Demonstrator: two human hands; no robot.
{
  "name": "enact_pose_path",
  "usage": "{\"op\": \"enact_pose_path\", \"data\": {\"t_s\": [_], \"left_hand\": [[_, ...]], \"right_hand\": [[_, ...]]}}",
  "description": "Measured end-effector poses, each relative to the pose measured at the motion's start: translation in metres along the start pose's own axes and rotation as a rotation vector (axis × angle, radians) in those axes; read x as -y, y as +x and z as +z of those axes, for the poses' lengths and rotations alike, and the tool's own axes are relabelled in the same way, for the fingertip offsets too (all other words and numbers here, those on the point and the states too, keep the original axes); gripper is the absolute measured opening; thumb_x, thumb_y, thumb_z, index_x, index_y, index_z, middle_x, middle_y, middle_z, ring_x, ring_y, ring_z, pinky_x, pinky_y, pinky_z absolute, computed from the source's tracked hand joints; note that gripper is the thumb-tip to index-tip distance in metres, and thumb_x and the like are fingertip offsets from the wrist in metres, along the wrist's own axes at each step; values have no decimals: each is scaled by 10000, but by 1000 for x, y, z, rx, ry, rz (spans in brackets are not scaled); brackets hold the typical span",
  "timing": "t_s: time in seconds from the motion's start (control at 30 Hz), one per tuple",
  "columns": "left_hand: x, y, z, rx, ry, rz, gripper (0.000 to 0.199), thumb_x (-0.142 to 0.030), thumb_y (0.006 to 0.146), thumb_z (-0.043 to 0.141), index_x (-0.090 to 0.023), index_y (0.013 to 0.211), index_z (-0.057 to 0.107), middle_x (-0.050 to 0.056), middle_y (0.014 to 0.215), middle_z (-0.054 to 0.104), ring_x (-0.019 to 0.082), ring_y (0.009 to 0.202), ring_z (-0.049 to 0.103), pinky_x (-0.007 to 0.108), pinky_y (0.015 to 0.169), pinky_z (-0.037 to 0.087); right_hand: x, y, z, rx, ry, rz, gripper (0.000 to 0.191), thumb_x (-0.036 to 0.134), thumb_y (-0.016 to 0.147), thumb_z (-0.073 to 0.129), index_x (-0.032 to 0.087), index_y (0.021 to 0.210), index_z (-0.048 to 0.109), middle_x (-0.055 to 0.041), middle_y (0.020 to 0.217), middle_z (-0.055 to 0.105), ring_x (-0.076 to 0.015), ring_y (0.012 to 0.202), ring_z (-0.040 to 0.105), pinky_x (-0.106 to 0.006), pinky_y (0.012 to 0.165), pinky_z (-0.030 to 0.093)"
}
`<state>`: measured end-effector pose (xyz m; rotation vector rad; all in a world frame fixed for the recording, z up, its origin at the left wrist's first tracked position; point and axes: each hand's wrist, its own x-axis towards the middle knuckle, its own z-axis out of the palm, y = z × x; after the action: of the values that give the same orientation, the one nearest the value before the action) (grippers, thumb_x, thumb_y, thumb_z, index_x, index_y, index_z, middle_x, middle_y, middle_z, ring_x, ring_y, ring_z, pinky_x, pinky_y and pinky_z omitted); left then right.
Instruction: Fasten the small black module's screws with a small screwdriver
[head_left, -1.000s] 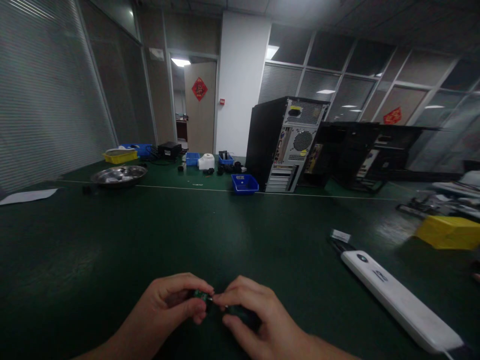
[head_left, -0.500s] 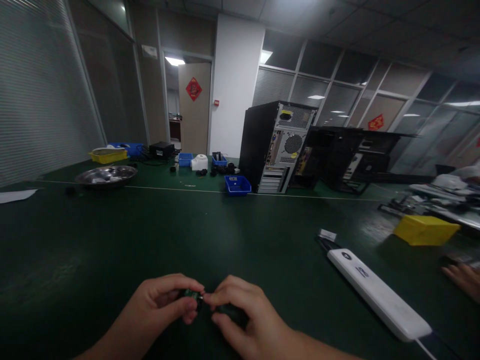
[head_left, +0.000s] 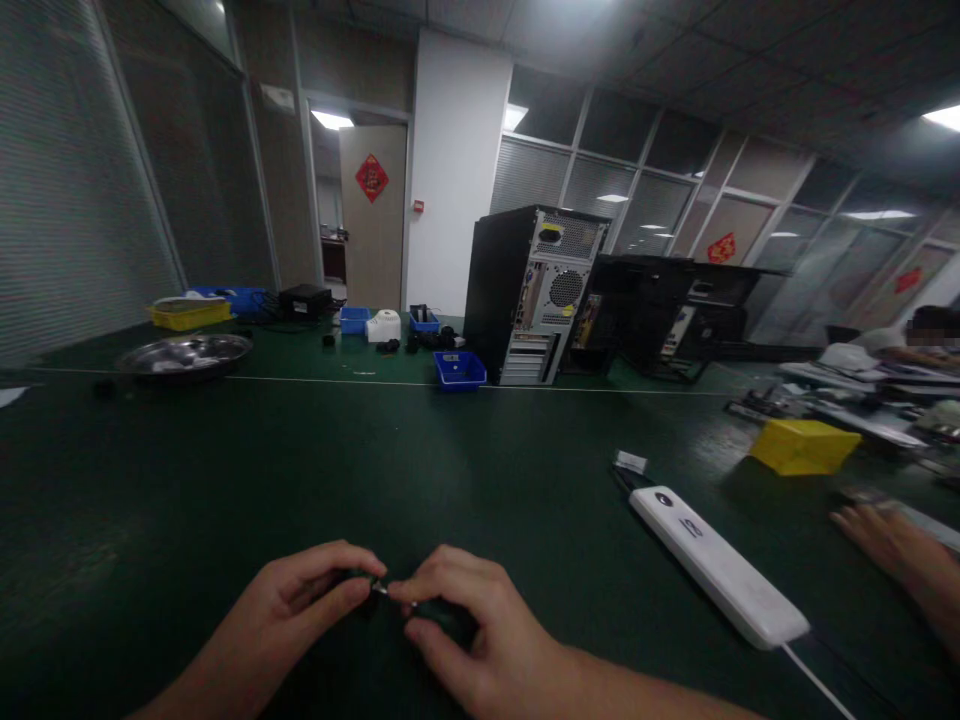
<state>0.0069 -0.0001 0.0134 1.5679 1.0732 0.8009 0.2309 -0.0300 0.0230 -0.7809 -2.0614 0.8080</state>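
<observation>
My left hand [head_left: 296, 605] is closed in a pinch around a small green circuit board [head_left: 363, 576], mostly hidden by the fingers. A tiny silvery end [head_left: 380, 589] shows at its right side. My right hand [head_left: 480, 620] is curled beside it, its index fingertip at that silvery end. Its thumb sits lower, and a small dark piece seems to lie between the fingers; what it is I cannot make out. Both hands are low over the green table [head_left: 337, 470].
A white power strip [head_left: 716, 565] lies to the right, its cable running off. Beyond it are a yellow bin [head_left: 806, 447] and another person's hand [head_left: 889, 540]. Further back stand a blue tray [head_left: 460, 371], a computer tower [head_left: 536, 295] and a metal bowl [head_left: 184, 357].
The view has swung slightly right, so things sit further left. The green board has turned and shows less between my left fingers. The other person's hand is more in view.
</observation>
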Motion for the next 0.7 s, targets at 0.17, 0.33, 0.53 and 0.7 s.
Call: {"op": "enact_pose_path", "data": {"t_s": [0.17,0.33,0.53,0.7], "left_hand": [[-10,0,0,240,360,157,174,-276,872,574,-234,860,742,30,863,676,227,868,623,310,779,482],[-11,-3,5,308,484,270,149,-244,869,588,-249,916,730,60,997,630,257,982,563,352,840,462],[-14,-9,2,247,452,323,400,-370,815,691,-260,1177,563,69,1141,582,274,1063,502,401,925,408],[-23,-13,7,172,651,203,606,-610,638,749,-169,998,542,92,991,558,284,876,497,409,771,414]], "right_hand": [[0,0,-2,-70,-11,33,296,75,866,593,133,1150,653,-100,980,680,-185,890,645,-281,788,498],[0,1,-2,-34,20,38,294,73,876,587,165,1147,653,-79,970,675,-179,882,642,-282,784,492],[3,4,-4,-12,25,92,264,82,900,564,214,1115,642,-53,980,658,-175,909,631,-281,810,483],[2,6,-5,6,-56,166,194,56,832,586,184,975,612,-47,931,632,-190,853,612,-296,774,480]]}}
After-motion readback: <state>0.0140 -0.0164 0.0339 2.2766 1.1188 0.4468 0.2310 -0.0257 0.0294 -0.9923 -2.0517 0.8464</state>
